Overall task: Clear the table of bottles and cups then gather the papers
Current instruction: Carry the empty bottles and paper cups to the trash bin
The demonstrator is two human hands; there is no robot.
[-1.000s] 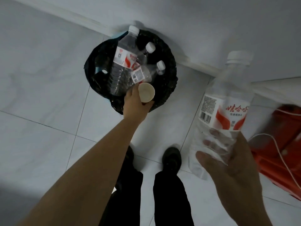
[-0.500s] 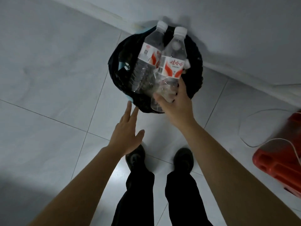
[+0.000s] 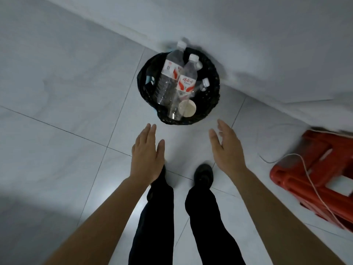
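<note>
Round bin (image 3: 214,96) lined with crinkled black plastic at upper centre, clear ribbed bottles (image 3: 168,81) and paper cup (image 3: 188,109) inside, left hand (image 3: 147,155) and right hand (image 3: 227,150) flat-fingered, empty, glossy tiled floor (image 3: 57,115), red plastic stool (image 3: 313,169) at right.

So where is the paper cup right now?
In the head view, the paper cup lies inside the black bin by the wall, at its near rim beside the bottles, ahead of and between the left hand and right hand.
</note>
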